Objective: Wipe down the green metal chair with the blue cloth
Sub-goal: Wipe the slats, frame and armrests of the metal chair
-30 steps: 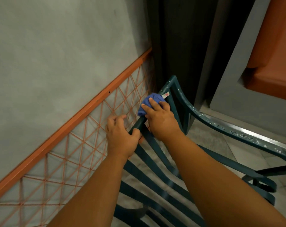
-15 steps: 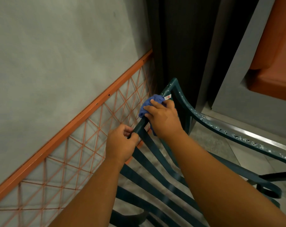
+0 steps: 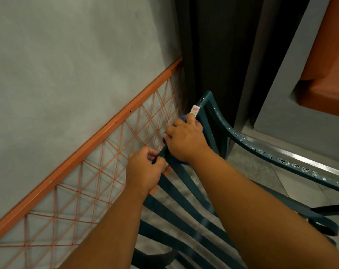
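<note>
The green metal chair (image 3: 248, 141) fills the lower right, its slatted seat below my arms and a chipped rail running off to the right. My right hand (image 3: 186, 140) presses the bunched blue cloth (image 3: 183, 119) around the chair's left side bar, just below a small white and red sticker (image 3: 194, 109). Most of the cloth is hidden under my fingers. My left hand (image 3: 144, 169) grips the same bar a little lower, touching my right hand.
An orange metal frame (image 3: 114, 125) strung with orange cord lattice runs along the grey wall close to the chair's left side. A dark corner panel (image 3: 213, 55) rises behind the chair. An orange surface (image 3: 331, 65) sits at the upper right. Grey tiled floor shows under the slats.
My right hand has slid the cloth down the side bar, so the sticker now shows above it. My left hand has closed more tightly on the bar.
</note>
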### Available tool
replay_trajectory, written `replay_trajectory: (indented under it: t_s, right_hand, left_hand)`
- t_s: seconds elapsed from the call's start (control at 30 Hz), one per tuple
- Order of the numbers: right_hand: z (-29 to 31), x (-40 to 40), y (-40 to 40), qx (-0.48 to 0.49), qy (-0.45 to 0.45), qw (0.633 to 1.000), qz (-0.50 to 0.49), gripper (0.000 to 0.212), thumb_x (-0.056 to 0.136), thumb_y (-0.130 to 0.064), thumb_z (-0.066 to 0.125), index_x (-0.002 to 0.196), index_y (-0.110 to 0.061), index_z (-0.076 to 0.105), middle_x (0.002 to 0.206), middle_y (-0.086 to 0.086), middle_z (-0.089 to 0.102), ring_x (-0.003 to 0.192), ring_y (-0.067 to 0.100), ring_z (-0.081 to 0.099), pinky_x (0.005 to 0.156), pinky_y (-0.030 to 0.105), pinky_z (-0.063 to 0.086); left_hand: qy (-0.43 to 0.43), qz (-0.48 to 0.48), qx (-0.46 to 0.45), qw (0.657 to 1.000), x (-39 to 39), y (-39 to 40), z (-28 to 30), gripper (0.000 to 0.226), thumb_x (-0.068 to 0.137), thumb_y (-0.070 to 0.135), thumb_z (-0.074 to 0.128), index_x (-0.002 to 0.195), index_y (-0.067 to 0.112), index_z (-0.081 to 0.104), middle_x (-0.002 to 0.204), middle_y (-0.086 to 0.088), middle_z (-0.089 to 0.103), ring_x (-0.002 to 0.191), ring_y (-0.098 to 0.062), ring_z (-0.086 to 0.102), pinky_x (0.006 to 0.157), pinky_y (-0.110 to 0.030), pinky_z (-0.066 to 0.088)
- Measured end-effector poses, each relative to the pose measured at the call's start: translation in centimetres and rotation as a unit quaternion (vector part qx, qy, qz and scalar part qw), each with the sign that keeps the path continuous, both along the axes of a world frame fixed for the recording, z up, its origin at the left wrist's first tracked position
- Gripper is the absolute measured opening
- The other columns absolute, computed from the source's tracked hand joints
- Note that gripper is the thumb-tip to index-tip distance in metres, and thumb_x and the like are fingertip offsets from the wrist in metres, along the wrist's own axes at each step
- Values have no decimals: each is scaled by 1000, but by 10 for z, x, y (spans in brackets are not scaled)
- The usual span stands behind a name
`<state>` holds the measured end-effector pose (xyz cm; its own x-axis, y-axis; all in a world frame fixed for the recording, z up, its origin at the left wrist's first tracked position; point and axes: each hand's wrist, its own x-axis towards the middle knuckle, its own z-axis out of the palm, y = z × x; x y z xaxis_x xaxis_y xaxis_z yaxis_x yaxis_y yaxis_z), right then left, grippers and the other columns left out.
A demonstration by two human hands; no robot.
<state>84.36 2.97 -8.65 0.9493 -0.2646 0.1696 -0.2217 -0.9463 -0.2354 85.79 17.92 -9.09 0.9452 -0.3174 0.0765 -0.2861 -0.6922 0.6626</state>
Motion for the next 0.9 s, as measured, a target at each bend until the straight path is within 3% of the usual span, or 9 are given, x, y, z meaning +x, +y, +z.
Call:
replay_trajectory:
  t_s: [0.1, 0.17, 0.27, 0.37, 0.5, 0.7, 0.9]
  right_hand:
    - [-21, -19, 11, 33, -85, 993, 72, 39, 96, -44, 34, 111, -25, 64, 118, -1, 61, 115, 33, 39, 93, 48, 38]
    - [-36, -33, 7, 73, -106, 987, 91, 40, 96, -47, 32, 124, -33, 57, 135, -4, 53, 121, 32, 39, 98, 46, 37]
    - [-46, -37, -6, 91, -95, 990, 58, 45, 95, -50, 30, 135, -38, 46, 150, -5, 38, 126, 30, 33, 100, 43, 37]
    - [-39, -19, -18, 118, -79, 990, -19, 48, 94, -52, 26, 135, -36, 48, 153, -4, 31, 128, 32, 27, 103, 47, 35]
    - [-29, -3, -13, 146, -81, 982, -89, 39, 99, -42, 35, 133, -29, 51, 155, 0, 28, 133, 34, 20, 108, 48, 30]
    - [-50, -29, -5, 114, -73, 991, -14, 48, 96, -51, 24, 141, -41, 35, 159, -5, 16, 141, 32, 17, 113, 48, 24]
    - [-31, -5, -37, 152, -41, 983, -91, 42, 101, -43, 29, 143, -40, 32, 160, -9, 5, 144, 33, 6, 113, 49, 19]
  left_hand:
    - [-2, -5, 3, 1000, 2, 1, -2, 10, 78, 25, 66, 87, 22, 65, 83, 9, 63, 84, -10, 58, 66, -22, 47]
    - [-9, -10, 2, 1000, 2, 1, -1, 10, 78, 26, 67, 87, 21, 66, 83, 9, 64, 83, -9, 59, 66, -20, 46]
    - [-32, -16, 9, 999, 3, 1, -2, 10, 79, 24, 67, 88, 20, 68, 85, 9, 65, 87, -11, 58, 71, -27, 48]
    - [-35, -5, 30, 999, 1, 1, -2, 11, 79, 26, 65, 89, 21, 67, 88, 11, 59, 96, -8, 44, 77, -27, 39]
    - [-44, 1, 41, 998, 0, 0, -1, 11, 79, 26, 66, 88, 21, 66, 91, 9, 55, 98, -8, 40, 78, -24, 33]
    - [-59, -3, 43, 997, 1, 0, -2, 11, 78, 26, 67, 87, 21, 65, 98, 8, 51, 99, -8, 38, 81, -23, 30]
    - [-63, -7, 46, 997, 1, 0, -2, 11, 78, 27, 66, 88, 21, 65, 102, 10, 48, 101, -5, 37, 83, -24, 31]
